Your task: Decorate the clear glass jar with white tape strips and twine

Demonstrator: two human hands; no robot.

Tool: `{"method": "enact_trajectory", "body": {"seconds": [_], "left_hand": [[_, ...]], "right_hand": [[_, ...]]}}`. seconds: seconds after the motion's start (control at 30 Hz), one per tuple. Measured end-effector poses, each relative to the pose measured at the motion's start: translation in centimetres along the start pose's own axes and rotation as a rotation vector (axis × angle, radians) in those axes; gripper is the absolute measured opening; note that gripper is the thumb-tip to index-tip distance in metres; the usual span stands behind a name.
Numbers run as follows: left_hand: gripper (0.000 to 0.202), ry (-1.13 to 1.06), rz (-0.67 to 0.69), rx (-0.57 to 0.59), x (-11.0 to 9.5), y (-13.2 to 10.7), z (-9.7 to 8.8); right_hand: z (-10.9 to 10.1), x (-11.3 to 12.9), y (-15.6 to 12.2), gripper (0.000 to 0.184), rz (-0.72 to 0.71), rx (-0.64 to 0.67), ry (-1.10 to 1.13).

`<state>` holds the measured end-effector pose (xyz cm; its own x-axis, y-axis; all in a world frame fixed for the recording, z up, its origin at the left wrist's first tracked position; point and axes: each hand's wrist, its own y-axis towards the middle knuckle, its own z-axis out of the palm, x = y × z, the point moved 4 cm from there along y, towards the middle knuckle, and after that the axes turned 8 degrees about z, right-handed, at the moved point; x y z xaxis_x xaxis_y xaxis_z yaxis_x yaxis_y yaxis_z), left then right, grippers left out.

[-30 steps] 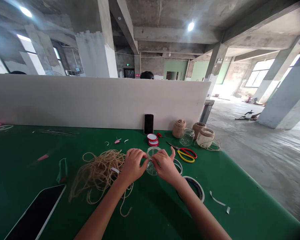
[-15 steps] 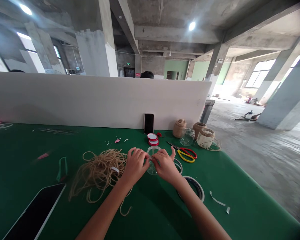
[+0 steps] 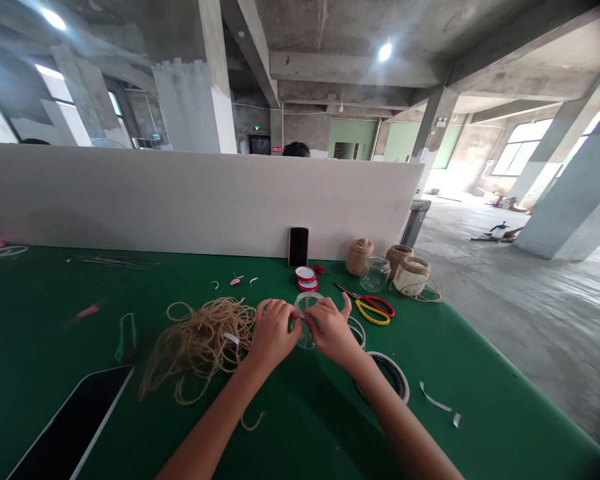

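Nearest you, a dark-screened tablet (image 3: 73, 423) is lying at lower L of the green worktop (image 3: 293, 430). Over to the R, a big tape roll (image 3: 404, 389) is lying flat, w/ a smaller roll (image 3: 361, 331) just beyond. On the L, a loose heap of string (image 3: 210, 333) is spreading out. Ahead, your L hand (image 3: 276, 330) and R hand (image 3: 333, 328) are meeting at a clear glass jar (image 3: 306, 341); it's sitting between them, partly hidden, approx. centre. Fingers of both are curling in, tips close together nr its rim; can't tell if they're pinching sth. thin. Beyond, red-and-yellow-handled scissors (image 3: 375, 310) are lying R; two red-edged white discs (image 3: 307, 279) are lying one on the other. Farther back R, a second clear jar (image 3: 375, 275) is standing nr string-covered jars (image 3: 360, 257); a phone (image 3: 299, 248) is standing upright by the white board (image 3: 205, 200).
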<state>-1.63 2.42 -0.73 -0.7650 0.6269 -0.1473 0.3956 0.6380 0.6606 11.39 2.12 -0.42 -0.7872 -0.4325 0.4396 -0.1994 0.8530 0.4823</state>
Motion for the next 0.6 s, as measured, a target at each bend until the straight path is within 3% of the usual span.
{"method": "enact_trajectory", "body": {"seconds": [0.3, 0.6], "left_hand": [[0.007, -0.078, -0.062, 0.018, 0.55, -0.05, 0.41], [0.011, -0.079, 0.093, 0.042, 0.86, -0.2, 0.34]], "right_hand": [[0.13, -0.06, -0.03, 0.019, 0.007, 0.004, -0.052], [0.01, 0.04, -0.04, 0.019, 0.009, 0.015, -0.018]]}}
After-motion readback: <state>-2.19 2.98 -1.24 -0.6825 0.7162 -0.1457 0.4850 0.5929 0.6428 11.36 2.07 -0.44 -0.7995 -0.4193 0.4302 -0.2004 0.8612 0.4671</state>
